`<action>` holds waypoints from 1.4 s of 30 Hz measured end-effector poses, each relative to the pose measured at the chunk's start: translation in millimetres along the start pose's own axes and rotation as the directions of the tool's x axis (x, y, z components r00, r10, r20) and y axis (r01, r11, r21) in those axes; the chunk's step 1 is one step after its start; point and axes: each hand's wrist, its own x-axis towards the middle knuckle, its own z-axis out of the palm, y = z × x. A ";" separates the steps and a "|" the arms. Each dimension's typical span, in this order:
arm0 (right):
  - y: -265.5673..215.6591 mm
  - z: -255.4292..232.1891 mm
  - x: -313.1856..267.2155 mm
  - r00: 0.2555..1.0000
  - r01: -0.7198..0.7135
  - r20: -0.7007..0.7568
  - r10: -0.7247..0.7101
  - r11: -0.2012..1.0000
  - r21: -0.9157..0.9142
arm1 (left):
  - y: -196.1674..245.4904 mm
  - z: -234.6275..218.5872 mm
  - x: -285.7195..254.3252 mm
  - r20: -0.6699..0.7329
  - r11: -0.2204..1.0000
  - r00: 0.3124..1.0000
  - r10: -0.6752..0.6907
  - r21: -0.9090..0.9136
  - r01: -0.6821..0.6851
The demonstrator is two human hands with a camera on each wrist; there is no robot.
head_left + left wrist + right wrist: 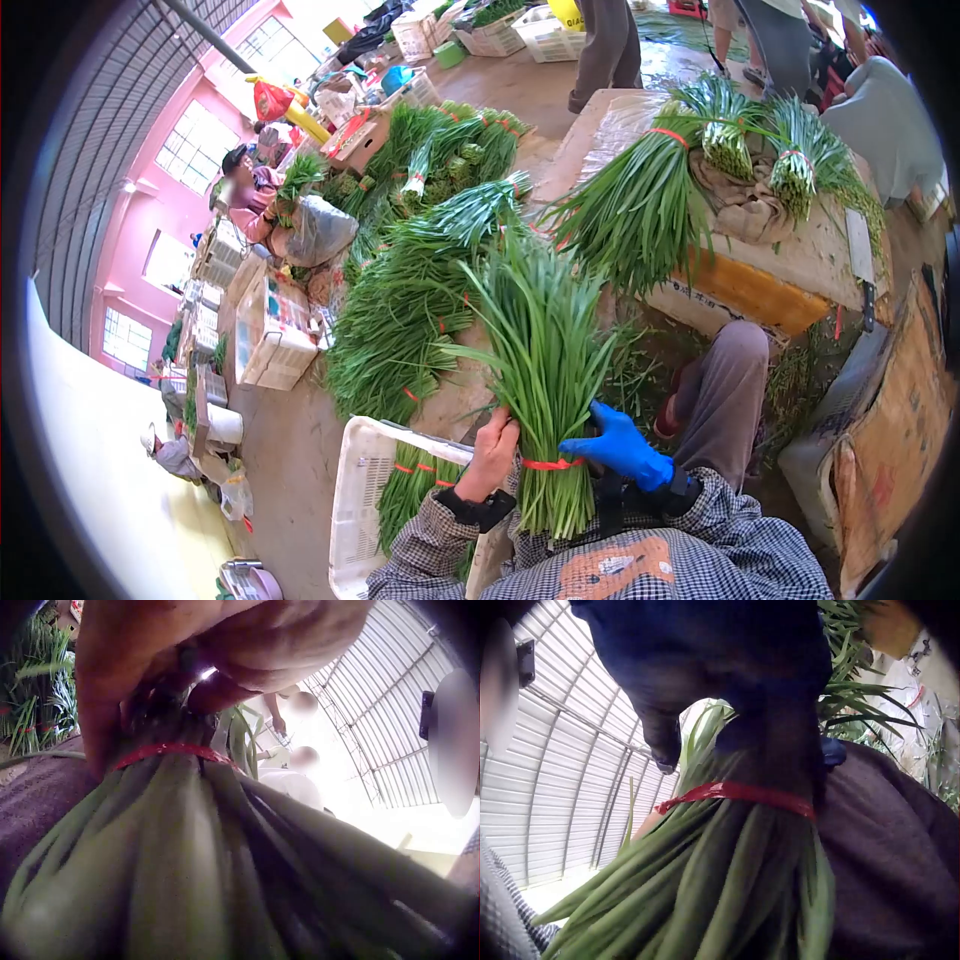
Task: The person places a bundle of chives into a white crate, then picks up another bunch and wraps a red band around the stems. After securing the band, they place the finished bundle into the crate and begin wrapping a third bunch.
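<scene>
A bunch of garlic chives [540, 350] stands upright in front of my body, its leaves fanning out at the top. A red tie [552, 465] circles it near the cut ends. My bare left hand [490, 455] grips its left side just above the tie, with most of the fingers hidden behind the leaves. On the other side my right hand [628, 452], in a blue glove, holds the bunch at the same height, thumb across the front. Close up in the right wrist view, the red tie [735, 792] lies just below the gloved fingers.
A white plastic crate [350, 500] with tied bunches stands at my left. Ahead lies a large heap of chives [400, 300]. Front right, a work block [770, 270] bears more bunches and a knife [860, 260]. Other people are around, one seated at the left.
</scene>
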 end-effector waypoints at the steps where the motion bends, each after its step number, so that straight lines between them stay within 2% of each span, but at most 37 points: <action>1: 3.5 0.6 1.0 1.000 0.004 -0.005 -0.004 1.000 0.004 | -1.3 -3.2 -1.1 0.013 0.996 0.998 -0.065 -0.068 0.065; 3: 9.2 2.9 2.7 0.990 0.122 -0.055 -0.127 0.989 -0.086 | -3.7 -6.5 -1.9 0.051 0.965 0.987 -0.154 -0.206 0.161; 6: 15.5 2.8 5.0 0.990 0.118 -0.068 -0.121 0.992 -0.040 | -9.7 -11.1 -1.4 0.057 0.962 0.976 -0.212 -0.163 0.219; 10: 16.0 -0.4 6.8 0.992 0.119 -0.044 -0.121 0.992 -0.033 | -12.3 -26.9 3.5 0.083 0.971 0.987 -0.141 -0.181 0.154; 12: 24.8 1.3 10.8 0.966 0.242 -0.070 -0.249 0.965 -0.101 | -11.5 -38.8 3.7 -0.023 0.978 0.985 -0.171 -0.125 0.166; 14: 25.4 -0.3 10.4 0.977 0.201 -0.059 -0.207 0.976 -0.084 | -8.6 -43.8 4.2 -0.021 0.977 0.980 -0.199 -0.082 0.196; 16: 27.1 -1.7 10.7 0.985 0.161 -0.045 -0.164 0.985 -0.070 | -4.5 -43.0 6.7 -0.018 0.939 0.959 -0.284 -0.207 0.274; 19: 29.5 -3.0 10.2 0.989 0.137 -0.037 -0.141 0.987 -0.089 | -24.7 -36.2 9.5 -0.024 0.918 0.945 -0.326 -0.248 0.310; 20: 28.9 -3.9 9.3 0.983 0.169 -0.056 -0.173 0.983 -0.072 | -33.9 -37.2 10.0 -0.014 0.918 0.945 -0.328 -0.242 0.315; 22: 30.8 -6.2 7.1 0.977 0.192 -0.089 -0.196 0.980 -0.054 | -35.3 -35.0 11.9 -0.128 0.963 0.962 -0.242 -0.150 0.222; 23: 33.0 -7.4 6.4 0.974 0.196 -0.099 -0.204 0.977 -0.085 | -33.5 -40.5 12.8 -0.172 0.973 0.972 -0.161 -0.190 0.127; 25: 34.8 -8.6 6.2 0.970 0.197 -0.120 -0.210 0.974 -0.112 | -3.6 -64.5 18.0 -0.354 0.996 0.934 -0.056 0.045 0.077; 26: 34.2 -8.3 7.3 0.972 0.196 -0.103 -0.211 0.971 -0.139 | 18.1 -73.2 21.7 -0.421 0.995 0.905 0.059 0.098 -0.019; 27: 34.1 -7.8 8.3 0.974 0.197 -0.084 -0.213 0.966 -0.166 | 38.5 -85.8 26.5 -0.417 0.986 0.895 0.156 0.124 -0.114; 29: 39.6 -3.1 11.5 0.963 0.224 -0.105 -0.248 0.954 -0.199 | 100.8 -79.1 35.8 -0.316 0.936 0.889 0.332 0.230 -0.267; 31: 41.4 0.0 13.7 0.951 0.257 -0.109 -0.288 0.938 -0.231 | 150.8 -45.6 54.4 -0.177 0.887 0.898 0.404 0.315 -0.337; 32: 40.9 0.2 15.0 0.956 0.255 -0.086 -0.281 0.939 -0.229 | 160.9 -28.3 69.0 -0.086 0.878 0.910 0.405 0.314 -0.361; 33: 40.7 0.0 15.4 0.960 0.251 -0.066 -0.272 0.941 -0.227 | 160.6 -15.3 88.5 0.020 0.850 0.903 0.429 0.329 -0.411; 34: 40.9 1.1 14.3 0.960 0.251 -0.067 -0.272 0.941 -0.226 | 155.4 -4.5 108.7 0.072 0.861 0.918 0.390 0.325 -0.391; 35: 41.2 2.8 12.3 0.956 0.255 -0.084 -0.281 0.938 -0.235 | 150.1 3.5 131.2 0.138 0.827 0.932 0.335 0.430 -0.361; 38: 33.2 -2.3 9.0 0.954 0.249 -0.102 -0.280 0.937 -0.245 | 104.6 8.1 190.4 0.148 0.735 0.963 0.226 0.623 -0.268; 39: 31.2 -4.8 8.1 0.959 0.238 -0.093 -0.267 0.940 -0.244 | 103.0 10.4 194.5 0.161 0.732 0.961 0.225 0.623 -0.276; 41: 32.9 -7.9 8.3 0.956 0.237 -0.113 -0.272 0.938 -0.254 | 97.9 13.1 200.2 0.180 0.612 0.977 0.117 0.762 -0.214; 42: 34.2 -8.0 8.2 0.953 0.241 -0.114 -0.279 0.933 -0.267 | 93.0 13.1 203.2 0.184 0.609 0.977 0.110 0.764 -0.213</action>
